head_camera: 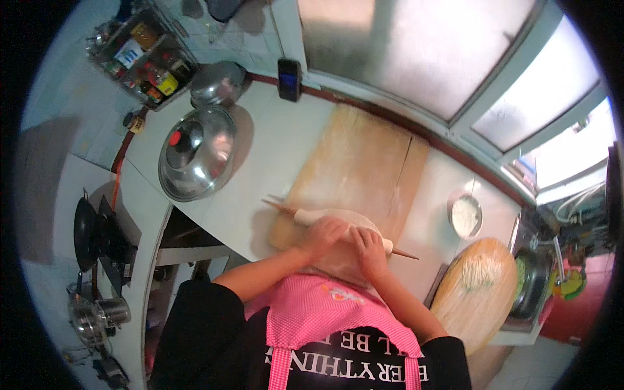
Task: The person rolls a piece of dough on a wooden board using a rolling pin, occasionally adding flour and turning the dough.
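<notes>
A tapered wooden rolling pin (405,254) lies slanted across the near part of a floured wooden board (360,156). Pale dough (312,215) is wrapped round its middle, so only the two pointed ends stick out. My left hand (324,236) curls over the wrapped dough, left of centre. Close beside it, my right hand (369,248) grips the roll with bent fingers, nearer the right end. Part of the dough sheet bulges out past my hands on the far side. My palms hide the underside of the roll.
Right of the board are a bowl of white flour (465,217) and an oval wooden board (475,312) bearing cut noodle-like strips (477,274). Steel domed lids (197,153) stand at left, below a condiment rack (146,63). A phone (289,80) leans at the window sill; a sink (529,282) is far right.
</notes>
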### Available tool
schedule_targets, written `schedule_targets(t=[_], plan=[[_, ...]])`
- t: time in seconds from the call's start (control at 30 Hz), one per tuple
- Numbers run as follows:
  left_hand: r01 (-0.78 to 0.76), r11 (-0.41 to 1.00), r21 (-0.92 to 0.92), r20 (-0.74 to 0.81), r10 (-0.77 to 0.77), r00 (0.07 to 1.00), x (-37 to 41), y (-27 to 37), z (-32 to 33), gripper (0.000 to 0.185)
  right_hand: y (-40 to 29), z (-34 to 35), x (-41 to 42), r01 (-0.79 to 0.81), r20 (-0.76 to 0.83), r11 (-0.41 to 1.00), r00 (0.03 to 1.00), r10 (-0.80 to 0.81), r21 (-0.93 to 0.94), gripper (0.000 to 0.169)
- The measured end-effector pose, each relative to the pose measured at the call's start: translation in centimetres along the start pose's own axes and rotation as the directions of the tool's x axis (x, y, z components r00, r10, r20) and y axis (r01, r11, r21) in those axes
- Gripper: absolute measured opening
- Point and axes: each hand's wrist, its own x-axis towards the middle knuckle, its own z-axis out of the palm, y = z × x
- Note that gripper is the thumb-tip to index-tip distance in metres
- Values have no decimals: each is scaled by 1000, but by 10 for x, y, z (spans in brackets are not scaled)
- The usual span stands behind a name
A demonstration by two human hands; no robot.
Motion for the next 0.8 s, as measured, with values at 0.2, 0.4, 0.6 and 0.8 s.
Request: schedule_targets(t=[0.2, 0.4, 0.6, 0.8], plan=[[109, 994, 7, 115, -109, 987, -18, 15, 5, 55, -22, -5, -3, -45, -5, 999, 999, 45, -2, 56], [208, 939, 272, -88, -191, 978, 98, -31, 2, 54, 37, 3, 91, -308, -110, 931, 950, 292, -197, 54], [93, 995, -35, 123, -89, 988, -7, 14, -3, 59, -11, 4, -1, -76, 106, 997, 991, 77, -16, 64], [70, 994, -82, 343, -38, 939, 23, -13, -10, 64, 4, 11, 10, -99, 118, 990, 987, 110, -96, 66]])
